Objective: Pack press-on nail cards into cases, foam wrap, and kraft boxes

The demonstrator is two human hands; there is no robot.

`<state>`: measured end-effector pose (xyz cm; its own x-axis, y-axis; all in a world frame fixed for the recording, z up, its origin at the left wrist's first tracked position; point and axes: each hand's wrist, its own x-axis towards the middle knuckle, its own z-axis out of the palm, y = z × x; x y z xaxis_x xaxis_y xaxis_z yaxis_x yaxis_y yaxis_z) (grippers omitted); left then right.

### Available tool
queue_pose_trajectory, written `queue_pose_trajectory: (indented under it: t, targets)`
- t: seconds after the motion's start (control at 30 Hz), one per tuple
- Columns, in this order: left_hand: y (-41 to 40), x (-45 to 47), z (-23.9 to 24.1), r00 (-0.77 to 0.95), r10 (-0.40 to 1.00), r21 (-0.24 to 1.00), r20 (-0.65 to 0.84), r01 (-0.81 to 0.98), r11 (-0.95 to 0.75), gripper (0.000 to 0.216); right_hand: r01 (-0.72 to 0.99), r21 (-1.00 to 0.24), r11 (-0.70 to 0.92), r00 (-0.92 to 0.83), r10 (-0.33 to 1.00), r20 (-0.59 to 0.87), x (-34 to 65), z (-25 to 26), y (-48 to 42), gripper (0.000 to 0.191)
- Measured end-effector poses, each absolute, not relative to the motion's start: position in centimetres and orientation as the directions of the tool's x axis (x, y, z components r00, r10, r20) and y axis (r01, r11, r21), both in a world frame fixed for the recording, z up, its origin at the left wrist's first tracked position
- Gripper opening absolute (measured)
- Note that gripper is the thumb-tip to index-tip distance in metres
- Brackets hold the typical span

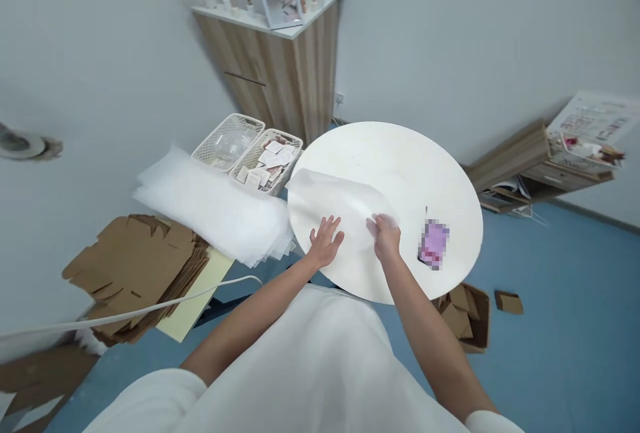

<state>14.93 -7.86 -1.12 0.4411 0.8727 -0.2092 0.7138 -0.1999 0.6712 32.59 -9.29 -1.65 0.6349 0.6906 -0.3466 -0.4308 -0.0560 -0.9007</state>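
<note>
One round table (430,170) | one white sheet (345,198) | right hand (387,236) pinching sheet | left hand (325,245) spread, ungripping | two baskets (286,171)

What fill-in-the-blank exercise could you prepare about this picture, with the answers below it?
1. The left hand is open; the ____ hand pinches the translucent sheet.
2. The floor is ____ in colour.
3. Side by side near the cabinet stand ____ white baskets.
4. Flattened cardboard is stacked on the picture's ____ side.

Answers: right; blue; two; left.
</note>
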Motion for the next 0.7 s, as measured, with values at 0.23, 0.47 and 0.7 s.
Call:
queue_pose_trajectory:
  t: [0.23, 0.47, 0.7]
  targets:
    - [-8.4, 21.9, -4.3, 0.552, 0.731, 0.408, -0.402, 0.822, -0.397, 0.075, -0.626, -0.780, 0.009, 0.673, 0.512, -0.534, 34.5, -7.7, -15.6, 0.027]
    - [-9.0, 23.8, -7.4, 0.577, 0.626, 0.196, -0.525, 0.797, -0.571, 0.087, -0.440, -0.869, -0.227, 0.730, 0.473, -0.494, 35.5, -9.5, -19.9, 0.043]
    - [-7.8, 23.0, -7.4, 0.606, 0.574, 0.094, -0.551, 0.729, -0.678, 0.088, 0.608, -0.731, -0.310, 0.479, 0.877, 0.027, 39.3, -8.2, -19.8, 0.050]
